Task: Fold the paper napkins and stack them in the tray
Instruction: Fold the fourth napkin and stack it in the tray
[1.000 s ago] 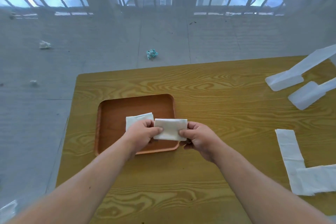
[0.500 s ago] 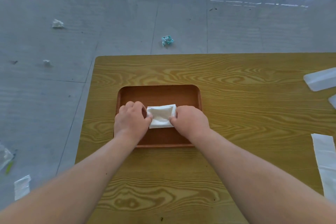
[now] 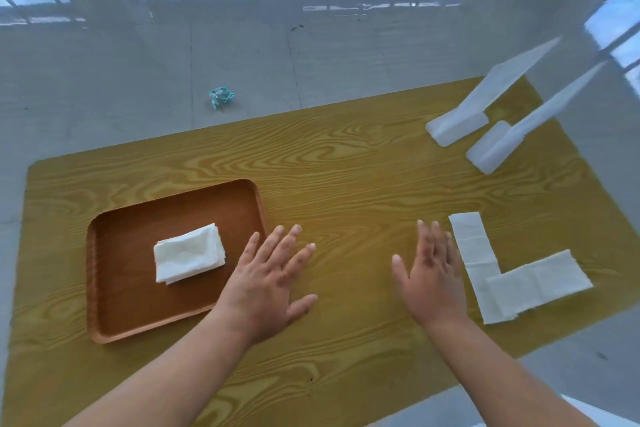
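Note:
A brown wooden tray [image 3: 114, 315] lies on the left of the yellow wood-grain table [image 3: 346, 177]. A small stack of folded white napkins [image 3: 188, 253] rests in the tray's middle. My left hand [image 3: 270, 281] is open, fingers spread, just right of the tray and over its near right corner. My right hand [image 3: 431, 274] is open and blurred, just left of two unfolded white napkin strips [image 3: 498, 270] that lie crossed in an L shape at the table's right. Neither hand holds anything.
Two white plastic stands [image 3: 485, 121] sit at the table's far right corner. A crumpled teal wrapper [image 3: 221, 97] lies on the grey floor beyond the table. The table's near right edge runs close behind the napkin strips.
Both hands let go of the folded napkin, now on the stack in the tray, and moved right with fingers spread. The right hand has come beside the unfolded strips.

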Demonstrator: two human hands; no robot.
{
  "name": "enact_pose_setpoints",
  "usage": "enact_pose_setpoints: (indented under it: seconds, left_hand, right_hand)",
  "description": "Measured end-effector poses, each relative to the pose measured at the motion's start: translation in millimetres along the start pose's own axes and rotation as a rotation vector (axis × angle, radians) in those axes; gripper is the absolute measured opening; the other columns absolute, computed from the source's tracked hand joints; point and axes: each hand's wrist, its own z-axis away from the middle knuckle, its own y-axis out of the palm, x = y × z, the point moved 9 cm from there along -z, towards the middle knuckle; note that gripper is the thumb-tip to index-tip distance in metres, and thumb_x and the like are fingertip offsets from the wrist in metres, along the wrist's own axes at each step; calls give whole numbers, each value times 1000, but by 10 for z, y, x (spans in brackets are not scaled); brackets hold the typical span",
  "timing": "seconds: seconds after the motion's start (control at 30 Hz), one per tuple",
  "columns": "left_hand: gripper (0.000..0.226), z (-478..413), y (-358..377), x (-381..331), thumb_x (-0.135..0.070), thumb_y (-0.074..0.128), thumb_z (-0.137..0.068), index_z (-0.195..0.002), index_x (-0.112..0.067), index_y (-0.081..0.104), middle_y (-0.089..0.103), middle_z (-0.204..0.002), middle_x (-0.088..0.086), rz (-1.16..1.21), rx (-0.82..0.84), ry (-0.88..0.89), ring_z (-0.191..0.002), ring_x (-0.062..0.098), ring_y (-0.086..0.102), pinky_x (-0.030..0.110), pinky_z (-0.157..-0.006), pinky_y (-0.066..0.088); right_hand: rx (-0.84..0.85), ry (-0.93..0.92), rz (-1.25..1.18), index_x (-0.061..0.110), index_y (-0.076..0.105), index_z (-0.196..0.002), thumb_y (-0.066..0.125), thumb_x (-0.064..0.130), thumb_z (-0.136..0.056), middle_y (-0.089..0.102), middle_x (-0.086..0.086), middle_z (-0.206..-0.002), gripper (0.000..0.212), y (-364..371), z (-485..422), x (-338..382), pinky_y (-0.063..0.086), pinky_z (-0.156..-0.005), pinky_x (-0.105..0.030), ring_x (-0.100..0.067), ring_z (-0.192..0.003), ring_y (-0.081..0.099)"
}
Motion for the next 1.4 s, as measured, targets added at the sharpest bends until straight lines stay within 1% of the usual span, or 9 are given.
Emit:
enact_pose_setpoints:
  seconds: [0.17, 0.33, 0.47, 0.7, 0.83, 0.97, 1.1, 1.2, 1.4]
  left_hand:
    - [85, -313, 308, -470, -80, 16, -94, -165, -33, 10, 2, -176, 1, -15, 169, 55, -161, 22, 3, 47, -128, -2]
    - [68, -493, 121, -666, -57, 34, -102, -162, -26, 32, 23, -173, 4, 57, 57, 30, -157, 25, 25, 50, -127, 19]
    - [55, -569, 99, -757, -37, 48, -102, -154, -19, 47, 41, -165, 6, 77, 66, 53, -152, 26, 38, 51, -125, 26]
    - [59, -551, 140, -507, -58, 41, -102, -147, -22, 54, 45, -162, 0, -1, 83, -104, -150, 19, 38, 44, -125, 25]
    - [74, -549, 2, -262, -75, 41, -94, -139, -18, 56, 57, -142, 1, 28, 6, -392, -129, 25, 52, 42, -104, 47]
    - [80, -631, 0, -189, -82, 53, -84, -132, -19, 57, 58, -130, 3, 176, 19, -555, -123, 26, 51, 43, -99, 47]
    - [47, -758, 50, -209, -56, 75, -82, -115, -25, 64, 58, -122, 0, 293, 78, -631, -117, 25, 51, 43, -94, 48]
    - [23, -790, 124, -214, -29, 71, -84, -103, -25, 58, 63, -107, -3, 481, 76, -669, -93, 18, 58, 36, -71, 47]
    - [43, -717, -138, -26, -15, 62, -84, -120, -31, 45, 63, -103, -7, 657, -219, -708, -76, 6, 57, 31, -54, 39]
  right_hand:
    - [137, 182, 39, 17, 3, -160, 34, 57, -101, 10, -19, -168, 78, 39, -8, -645, 15, -123, -52, -35, -154, 7]
    - [184, -168, -3, 22, 10, -161, 36, 50, -102, 8, -10, -170, 70, 300, 149, -15, 7, -125, -48, -30, -155, 2]
    - [225, -509, -58, 15, 29, -157, 41, 29, -92, 29, -11, -164, 68, 421, 438, 574, 12, -123, -46, -34, -151, 23]
    - [256, -461, -45, 17, 29, -156, 37, 23, -97, 30, -9, -164, 60, 366, 488, 285, 15, -124, -43, -26, -152, 19]
    - [229, -488, -37, 19, 31, -155, 41, 21, -96, 32, -10, -163, 60, 308, 525, 228, 20, -123, -45, -28, -152, 21]
    - [245, -444, -35, 20, 29, -156, 39, 22, -96, 29, -10, -164, 60, 347, 485, 181, 16, -124, -44, -28, -153, 17]
    - [249, -512, -11, 18, 27, -157, 38, 22, -95, 26, -11, -166, 63, 413, 509, 273, 9, -123, -41, -28, -154, 15]
    - [230, -496, -24, 19, 31, -156, 40, 21, -94, 30, -11, -164, 63, 403, 492, 271, 10, -122, -40, -28, -153, 20]
    - [239, -476, -38, 19, 33, -154, 45, 22, -92, 34, -11, -162, 62, 404, 487, 286, 22, -123, -46, -29, -151, 25]
